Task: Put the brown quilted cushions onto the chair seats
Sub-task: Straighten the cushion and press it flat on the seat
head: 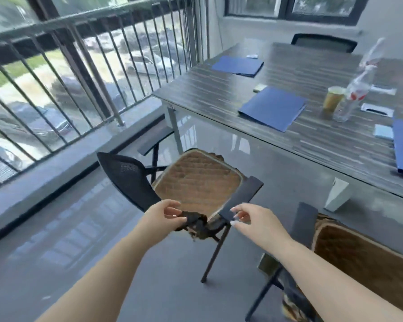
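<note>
Left hand pinches a dark fabric strap at the near corner of a brown quilted cushion, thumb and fingers closed on it; right hand is loosely curled, fingertips at the near end of the flat black armrest, grip unclear. Cushion lies flat on the seat of a black mesh-back chair, just beyond both hands; second quilted cushion sits on the chair at right. No readable text; blue folders on striped wood-grain table.
</note>
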A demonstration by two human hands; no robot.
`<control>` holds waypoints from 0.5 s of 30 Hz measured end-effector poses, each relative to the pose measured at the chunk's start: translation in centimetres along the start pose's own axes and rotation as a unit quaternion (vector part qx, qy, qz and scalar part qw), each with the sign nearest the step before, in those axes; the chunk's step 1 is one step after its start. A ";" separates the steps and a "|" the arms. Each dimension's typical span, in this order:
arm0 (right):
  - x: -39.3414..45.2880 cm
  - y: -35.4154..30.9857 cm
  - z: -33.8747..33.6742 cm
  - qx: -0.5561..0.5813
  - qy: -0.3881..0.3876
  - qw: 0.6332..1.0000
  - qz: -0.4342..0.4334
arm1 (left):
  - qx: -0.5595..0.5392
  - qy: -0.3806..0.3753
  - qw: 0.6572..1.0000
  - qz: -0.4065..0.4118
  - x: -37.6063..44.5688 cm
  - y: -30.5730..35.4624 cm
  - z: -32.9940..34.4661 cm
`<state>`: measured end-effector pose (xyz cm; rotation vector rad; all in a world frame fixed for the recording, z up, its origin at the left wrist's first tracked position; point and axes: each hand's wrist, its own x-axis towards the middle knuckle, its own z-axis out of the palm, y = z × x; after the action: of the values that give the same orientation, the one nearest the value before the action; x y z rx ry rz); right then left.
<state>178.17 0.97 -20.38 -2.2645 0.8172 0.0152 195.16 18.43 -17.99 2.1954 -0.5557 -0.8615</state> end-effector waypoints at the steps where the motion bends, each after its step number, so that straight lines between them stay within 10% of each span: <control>1: 0.4 -1.8 0.8 0.018 0.001 1.000 0.001 | -0.010 0.006 1.000 -0.005 -0.1 -0.9 -1.7; 15: 11.8 -9.5 6.1 0.094 -0.014 0.995 0.041 | -0.073 0.034 0.997 0.004 8.6 -4.7 -13.9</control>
<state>194.30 3.46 -21.73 -2.0499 0.8610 0.0073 211.64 22.68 -17.69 2.0796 -0.4546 -0.7950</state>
